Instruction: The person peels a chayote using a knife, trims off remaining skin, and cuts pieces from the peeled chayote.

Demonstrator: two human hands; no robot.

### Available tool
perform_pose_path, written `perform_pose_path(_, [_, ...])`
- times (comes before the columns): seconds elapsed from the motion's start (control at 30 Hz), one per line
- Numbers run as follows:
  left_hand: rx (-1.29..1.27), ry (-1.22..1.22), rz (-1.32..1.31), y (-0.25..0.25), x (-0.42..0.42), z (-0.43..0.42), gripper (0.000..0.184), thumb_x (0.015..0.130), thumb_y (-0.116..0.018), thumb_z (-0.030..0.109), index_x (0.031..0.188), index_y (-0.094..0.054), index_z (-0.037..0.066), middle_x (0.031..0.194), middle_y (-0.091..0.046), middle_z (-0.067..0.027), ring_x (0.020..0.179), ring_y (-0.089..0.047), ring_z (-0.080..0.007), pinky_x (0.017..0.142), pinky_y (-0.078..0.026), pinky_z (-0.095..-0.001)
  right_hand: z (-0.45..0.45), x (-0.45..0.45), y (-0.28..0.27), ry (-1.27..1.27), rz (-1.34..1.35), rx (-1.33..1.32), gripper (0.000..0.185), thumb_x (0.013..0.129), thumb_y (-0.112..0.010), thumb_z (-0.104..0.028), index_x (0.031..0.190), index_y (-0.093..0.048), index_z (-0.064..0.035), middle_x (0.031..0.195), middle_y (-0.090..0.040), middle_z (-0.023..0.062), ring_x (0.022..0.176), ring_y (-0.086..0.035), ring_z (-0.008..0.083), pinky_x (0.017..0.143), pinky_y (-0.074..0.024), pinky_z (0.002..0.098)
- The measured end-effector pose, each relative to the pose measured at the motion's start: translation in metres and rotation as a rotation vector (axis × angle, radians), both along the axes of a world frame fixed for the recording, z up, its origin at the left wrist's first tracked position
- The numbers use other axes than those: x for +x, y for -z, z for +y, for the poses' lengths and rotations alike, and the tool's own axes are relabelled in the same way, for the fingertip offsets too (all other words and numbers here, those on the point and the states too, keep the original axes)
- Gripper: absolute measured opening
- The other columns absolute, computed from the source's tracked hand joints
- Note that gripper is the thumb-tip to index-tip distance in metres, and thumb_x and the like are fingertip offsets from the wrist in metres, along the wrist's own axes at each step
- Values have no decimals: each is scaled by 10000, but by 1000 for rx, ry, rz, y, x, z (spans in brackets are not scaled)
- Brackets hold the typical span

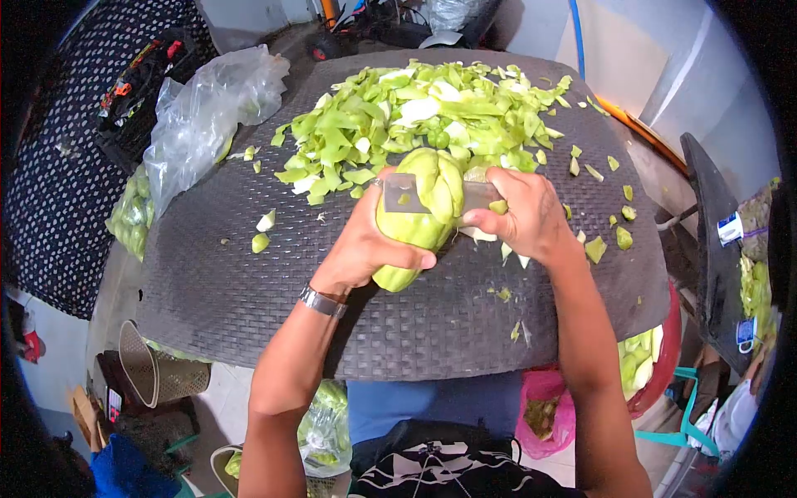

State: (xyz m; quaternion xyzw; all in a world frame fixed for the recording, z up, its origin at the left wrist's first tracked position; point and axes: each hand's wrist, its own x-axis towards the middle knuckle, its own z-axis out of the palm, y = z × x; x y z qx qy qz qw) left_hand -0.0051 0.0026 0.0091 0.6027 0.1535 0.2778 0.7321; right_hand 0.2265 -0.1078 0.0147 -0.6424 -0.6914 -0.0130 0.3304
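Observation:
My left hand [373, 233] is wrapped round a pale green chayote [405, 231] above the table, with its thumb across the lower side. A wide metal knife blade [400, 193] lies across the chayote, and a thick lobe [442, 187] of the fruit bulges over it. My right hand [525, 211] closes on the other end of the knife, its thumb pointing toward the chayote. The handle is hidden in the fingers. Just beyond the chayote spreads a large heap of green peelings [357, 137].
A dark woven table [249, 307] carries the work, with scraps strewn on its right side. A clear plastic bag [207, 120] lies at the left edge. Below stand a pink bag [558, 432], a red basin [671, 332] holding cut pieces and a beige basket [137, 365].

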Motion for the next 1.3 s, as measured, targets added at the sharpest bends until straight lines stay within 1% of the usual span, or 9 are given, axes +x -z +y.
perform_pose_path(0.13, [134, 5, 29, 6, 3, 2, 922, 537, -907, -7, 1354, -483, 50, 1210, -586, -42, 1166, -563, -177, 1047, -448, -332, 4, -3, -2, -7, -39, -14, 785, 831, -621, -808, 825, -602, -23, 764, -684, 187, 758, -710, 401, 689, -556, 497])
perform_pose_path(0.4, [-83, 64, 42, 3, 0, 4, 948, 555, -888, -33, 1397, -458, 39, 1260, -608, -61, 1187, -592, -186, 1047, -481, -338, -1, 3, -3, 31, -54, -50, 741, 863, -636, -754, 795, -611, -17, 725, -673, 194, 741, -701, 410, 692, -551, 490])
perform_pose_path(0.53, [-4, 32, 87, 2, -3, -5, 985, 562, -907, -27, 1420, -428, 30, 1279, -596, -67, 1194, -588, -188, 1038, -493, -343, -2, 3, -6, -11, 43, -60, 742, 880, -626, -742, 793, -621, -5, 686, -645, 217, 730, -691, 425, 682, -543, 498])
perform_pose_path(0.63, [239, -111, 100, -1, 0, -2, 1017, 560, -937, -4, 1430, -410, 17, 1294, -583, -80, 1191, -582, -189, 1024, -507, -346, -4, -2, 2, 35, 84, -116, 744, 909, -601, -732, 795, -623, 3, 675, -636, 238, 735, -682, 443, 689, -534, 515])
perform_pose_path(0.87, [200, -155, 18, -4, 7, -9, 964, 571, -930, -4, 1400, -438, 5, 1282, -592, -98, 1186, -589, -185, 991, -526, -326, -1, -19, 3, 135, 80, -59, 721, 912, -604, -723, 817, -622, -9, 695, -651, 241, 763, -684, 460, 717, -542, 533])
perform_pose_path(0.97, [64, 0, 85, -5, 0, -5, 922, 578, -902, -14, 1398, -482, 6, 1255, -621, -91, 1190, -598, -194, 1016, -514, -339, -1, -14, 1, 83, -11, 12, 719, 898, -613, -730, 833, -632, -14, 726, -663, 230, 775, -691, 449, 716, -548, 519])
perform_pose_path(1.07, [-202, 185, 61, -11, -7, -4, 915, 575, -861, -31, 1416, -505, 14, 1238, -643, -77, 1171, -610, -208, 1043, -491, -353, -7, -1, -6, 3, -25, -6, 729, 885, -614, -742, 842, -636, -14, 754, -673, 216, 790, -698, 434, 711, -549, 505])
perform_pose_path(1.1, [-193, 199, 61, -11, -10, 0, 974, 566, -834, -36, 1467, -468, 27, 1290, -634, -75, 1187, -614, -225, 1070, -468, -362, -6, 3, -9, -25, -10, -22, 734, 882, -612, -747, 844, -637, -14, 762, -675, 211, 796, -701, 429, 709, -549, 501])
perform_pose_path(1.3, [-140, 170, 45, -7, -6, 2, 1017, 560, -856, -38, 1482, -432, 27, 1323, -613, -82, 1223, -593, -214, 1078, -459, -351, -1, 5, 0, 47, 9, -124, 749, 892, -606, -737, 863, -642, 11, 757, -662, 224, 777, -688, 418, 709, -531, 493])
